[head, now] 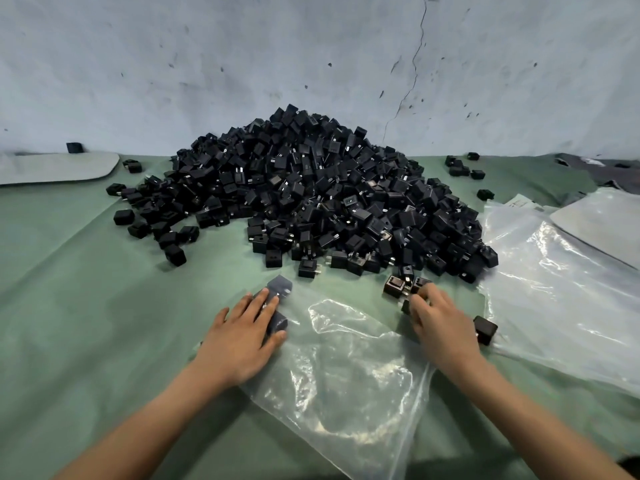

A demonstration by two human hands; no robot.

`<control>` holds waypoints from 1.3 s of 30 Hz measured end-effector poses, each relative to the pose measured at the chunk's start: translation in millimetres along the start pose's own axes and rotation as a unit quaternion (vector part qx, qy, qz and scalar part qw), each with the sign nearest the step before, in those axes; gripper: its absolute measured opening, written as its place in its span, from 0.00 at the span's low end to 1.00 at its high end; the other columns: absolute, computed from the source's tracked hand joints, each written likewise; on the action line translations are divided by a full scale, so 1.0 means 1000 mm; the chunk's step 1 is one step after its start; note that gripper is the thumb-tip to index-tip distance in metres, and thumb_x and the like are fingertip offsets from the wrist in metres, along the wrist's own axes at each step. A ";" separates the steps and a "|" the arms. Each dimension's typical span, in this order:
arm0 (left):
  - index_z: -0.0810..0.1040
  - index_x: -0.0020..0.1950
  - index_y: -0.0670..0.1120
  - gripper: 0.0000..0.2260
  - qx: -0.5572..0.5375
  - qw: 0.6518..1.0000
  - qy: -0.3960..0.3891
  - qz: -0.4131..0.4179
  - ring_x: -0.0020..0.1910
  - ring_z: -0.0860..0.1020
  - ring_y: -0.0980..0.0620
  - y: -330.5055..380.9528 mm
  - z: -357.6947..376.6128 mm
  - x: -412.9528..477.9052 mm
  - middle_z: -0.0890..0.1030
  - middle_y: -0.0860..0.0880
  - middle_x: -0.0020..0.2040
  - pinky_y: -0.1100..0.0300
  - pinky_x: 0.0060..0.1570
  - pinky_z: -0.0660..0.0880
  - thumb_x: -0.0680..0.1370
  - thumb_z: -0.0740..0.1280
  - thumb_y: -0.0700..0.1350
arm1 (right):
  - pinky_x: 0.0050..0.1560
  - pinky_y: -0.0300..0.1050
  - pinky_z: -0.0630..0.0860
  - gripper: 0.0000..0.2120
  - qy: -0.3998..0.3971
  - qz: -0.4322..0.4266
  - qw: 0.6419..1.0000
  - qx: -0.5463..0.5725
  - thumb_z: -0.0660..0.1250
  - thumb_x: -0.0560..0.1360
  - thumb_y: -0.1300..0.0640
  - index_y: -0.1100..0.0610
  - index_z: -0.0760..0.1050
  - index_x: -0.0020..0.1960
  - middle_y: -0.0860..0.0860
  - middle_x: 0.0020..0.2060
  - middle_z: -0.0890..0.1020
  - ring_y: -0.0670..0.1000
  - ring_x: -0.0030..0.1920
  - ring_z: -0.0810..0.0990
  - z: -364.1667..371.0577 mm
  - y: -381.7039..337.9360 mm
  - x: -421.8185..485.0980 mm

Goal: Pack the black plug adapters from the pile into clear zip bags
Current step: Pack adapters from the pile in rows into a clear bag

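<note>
**1. Left hand** (242,337): palm down, fingers straight and spread wide. It presses on the far left corner of the clear zip bag (346,375).

**2. Bagged adapters** (280,286): at least 2 black blocks show through the plastic. 1 is under the left fingers and 1 is just beyond the fingertips.

**3. Clear zip bag:** lies crumpled on the green cloth (86,306) between the 2 hands. It runs back toward the wrists.

**4. Right hand** (443,327): fingers curled in narrow, gripping the adapter cluster (393,286) at its fingertips. The count held cannot be told.

**5. Pile** (311,195): a large heap of black plug adapters beyond both hands. Its near edge is just past the right fingertips, and strays lie scattered further out to either side.

**6. Single adapter** (485,329): sits just right of the right hand, at the edge of the bag stack (554,289).

**7. Bag stack:** clear bags spread flat, right of the right hand.

**8. Grey pouch** (52,166): lies far beyond and left of the left hand, against the wall (311,46).
</note>
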State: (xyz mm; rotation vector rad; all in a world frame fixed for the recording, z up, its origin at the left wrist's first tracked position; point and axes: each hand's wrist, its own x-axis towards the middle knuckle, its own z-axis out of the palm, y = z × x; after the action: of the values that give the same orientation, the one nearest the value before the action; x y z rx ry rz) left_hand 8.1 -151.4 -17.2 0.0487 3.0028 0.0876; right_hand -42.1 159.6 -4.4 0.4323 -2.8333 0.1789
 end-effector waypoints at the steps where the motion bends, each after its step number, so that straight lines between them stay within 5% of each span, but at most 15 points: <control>1: 0.41 0.79 0.55 0.29 0.002 1.000 -0.002 0.002 0.78 0.42 0.53 -0.001 -0.002 0.000 0.41 0.55 0.79 0.48 0.75 0.45 0.81 0.44 0.64 | 0.37 0.44 0.71 0.05 0.007 -0.010 1.000 0.006 0.69 0.74 0.58 0.58 0.75 0.45 0.51 0.49 0.76 0.53 0.46 0.75 0.001 0.003 -0.006; 5: 0.45 0.79 0.56 0.28 0.006 1.000 0.022 0.019 0.78 0.40 0.53 0.005 -0.016 -0.005 0.42 0.55 0.80 0.48 0.75 0.41 0.82 0.47 0.61 | 0.43 0.45 0.71 0.08 0.086 0.050 0.972 0.212 0.72 0.72 0.55 0.54 0.77 0.35 0.46 0.42 0.78 0.49 0.44 0.76 -0.004 0.011 -0.023; 7: 0.55 0.78 0.55 0.24 -0.030 0.996 0.079 0.043 0.78 0.49 0.53 0.027 -0.025 -0.011 0.53 0.54 0.79 0.50 0.76 0.46 0.82 0.52 0.59 | 0.50 0.45 0.67 0.06 0.088 0.064 0.954 0.280 0.71 0.73 0.56 0.50 0.78 0.37 0.44 0.48 0.79 0.48 0.51 0.74 -0.007 0.015 -0.023; 9: 0.71 0.67 0.54 0.16 -0.113 0.981 0.124 0.095 0.64 0.65 0.58 0.059 -0.031 -0.023 0.71 0.56 0.63 0.56 0.70 0.61 0.81 0.56 0.56 | 0.56 0.47 0.66 0.04 0.024 0.056 0.966 0.252 0.69 0.75 0.54 0.48 0.82 0.43 0.44 0.55 0.78 0.48 0.57 0.71 -0.005 0.020 -0.020; 10: 0.74 0.59 0.53 0.13 -0.144 0.973 0.125 0.132 0.55 0.66 0.60 0.078 -0.033 -0.030 0.72 0.57 0.53 0.58 0.64 0.66 0.81 0.57 0.57 | 0.59 0.49 0.66 0.05 -0.012 0.049 0.974 0.219 0.69 0.75 0.53 0.49 0.83 0.45 0.45 0.57 0.78 0.49 0.58 0.71 -0.004 0.022 -0.019; 12: 0.74 0.49 0.51 0.17 -0.153 0.963 0.096 0.199 0.48 0.64 0.57 0.116 -0.033 -0.043 0.70 0.56 0.45 0.59 0.55 0.65 0.78 0.55 0.62 | 0.61 0.49 0.66 0.07 -0.053 0.040 0.981 0.180 0.68 0.76 0.52 0.50 0.84 0.47 0.47 0.59 0.79 0.50 0.59 0.72 0.000 0.024 -0.018; 14: 0.74 0.49 0.48 0.22 -0.097 0.969 0.046 0.223 0.50 0.66 0.52 0.145 -0.029 -0.049 0.73 0.51 0.47 0.53 0.56 0.62 0.74 0.56 0.65 | 0.60 0.46 0.66 0.08 -0.056 0.046 0.979 0.192 0.67 0.77 0.53 0.52 0.84 0.49 0.50 0.58 0.79 0.51 0.59 0.72 0.000 0.023 -0.021; 20: 0.76 0.50 0.43 0.11 -0.031 0.982 0.027 0.185 0.51 0.73 0.43 0.162 -0.022 -0.042 0.76 0.45 0.48 0.47 0.59 0.61 0.76 0.60 0.48 | 0.55 0.31 0.68 0.08 0.035 0.063 0.935 0.347 0.65 0.76 0.51 0.44 0.84 0.46 0.43 0.55 0.76 0.42 0.58 0.75 -0.037 0.021 -0.062; 24: 0.74 0.48 0.47 0.17 -0.069 0.981 0.003 0.181 0.50 0.74 0.45 0.158 -0.016 -0.040 0.76 0.47 0.48 0.47 0.59 0.62 0.76 0.61 0.61 | 0.56 0.28 0.69 0.09 0.034 -0.022 0.935 0.353 0.67 0.73 0.52 0.43 0.85 0.45 0.42 0.54 0.80 0.38 0.57 0.77 -0.062 0.019 -0.097; 27: 0.70 0.45 0.50 0.21 -0.072 0.978 -0.031 0.192 0.48 0.73 0.47 0.162 -0.012 -0.041 0.74 0.49 0.46 0.47 0.58 0.60 0.72 0.62 0.68 | 0.55 0.27 0.69 0.10 0.026 -0.011 0.931 0.363 0.71 0.72 0.58 0.44 0.85 0.42 0.39 0.52 0.80 0.38 0.53 0.78 -0.063 0.021 -0.111; 31: 0.71 0.42 0.49 0.07 -0.100 0.970 0.024 0.222 0.44 0.72 0.49 0.165 -0.012 -0.044 0.74 0.50 0.42 0.51 0.55 0.62 0.74 0.60 0.52 | 0.54 0.29 0.71 0.07 -0.016 -0.022 0.932 0.361 0.71 0.71 0.52 0.40 0.84 0.40 0.39 0.52 0.80 0.39 0.52 0.80 -0.061 0.017 -0.118; 34: 0.68 0.39 0.51 0.06 -0.143 0.962 0.084 0.218 0.42 0.72 0.50 0.165 -0.021 -0.044 0.72 0.52 0.40 0.54 0.50 0.60 0.75 0.58 0.51 | 0.54 0.30 0.71 0.07 -0.034 -0.056 0.938 0.341 0.66 0.72 0.46 0.40 0.84 0.42 0.40 0.53 0.80 0.39 0.54 0.79 -0.055 0.010 -0.119; 39: 0.70 0.36 0.52 0.06 -0.161 0.936 0.181 0.255 0.38 0.74 0.53 0.165 -0.029 -0.049 0.72 0.54 0.35 0.58 0.45 0.68 0.72 0.61 0.50 | 0.55 0.35 0.69 0.08 -0.014 -0.157 0.951 0.264 0.69 0.70 0.59 0.49 0.83 0.46 0.51 0.55 0.78 0.43 0.56 0.73 -0.032 -0.013 -0.097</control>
State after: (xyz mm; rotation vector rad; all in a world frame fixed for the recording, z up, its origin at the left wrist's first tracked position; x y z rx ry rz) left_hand 57.6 9.8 27.9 0.8623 3.1955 0.7088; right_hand 59.3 178.8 -0.1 0.9898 -2.6624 0.8773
